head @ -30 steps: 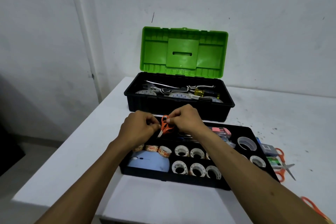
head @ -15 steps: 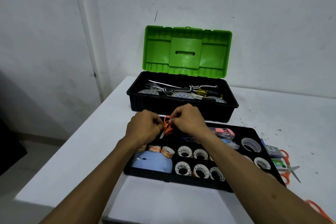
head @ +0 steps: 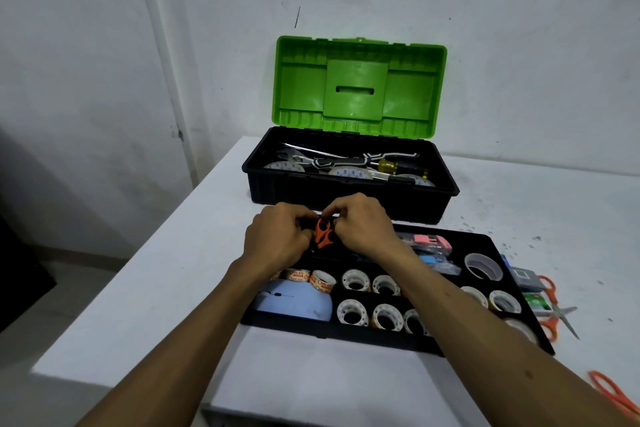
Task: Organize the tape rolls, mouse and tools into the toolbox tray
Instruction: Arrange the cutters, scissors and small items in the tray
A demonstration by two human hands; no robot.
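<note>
The left grip (head: 277, 236) and right grip (head: 363, 225) both pinch the scissors (head: 323, 234) between them, just above the far-left end of the tray (head: 363, 334). Only the handles show. The blades are hidden below, so the long axis looks roughly upright. Neither hand is nearer.

Lid (head: 360, 87): green plastic, glossy, ribbed. Box (head: 346, 199): black plastic, semi-matt. Tray (head: 346, 332): black plastic, matt. Tape rolls (head: 353, 312): clear glossy film, white plastic cores. Mouse (head: 294, 302): pale blue plastic, smooth, matt. Small scissors (head: 323, 236): orange plastic handles, smooth. Big scissors (head: 562, 315): orange plastic handles, bare metal blades. Wrench (head: 294, 158): shiny metal. Screwdriver (head: 393, 166): transl. yellow plastic handle. Table (head: 156, 288): white, matt, gritty specks. Wall (head: 104, 45): white paint, rough.
</note>
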